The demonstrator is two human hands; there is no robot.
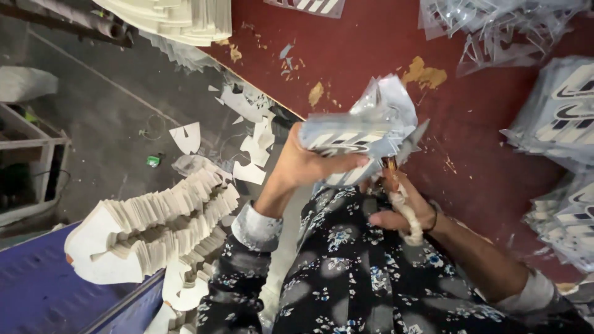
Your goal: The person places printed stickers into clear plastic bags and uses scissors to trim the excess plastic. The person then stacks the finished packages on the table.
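Note:
My left hand grips a thick bundle of thin white-and-clear cut sheets with dark stripes, held up over the edge of a dark red table. My right hand is just under the bundle, closed on a pair of scissors whose handle is wrapped in white cloth; the blades point up into the bundle and are mostly hidden. Both sleeves are dark with a floral print.
Stacks of the same striped sheets lie along the table's right side, and more are at the top right. A fanned pile of white cut pieces rests on a blue bin at the left. Scraps litter the grey floor.

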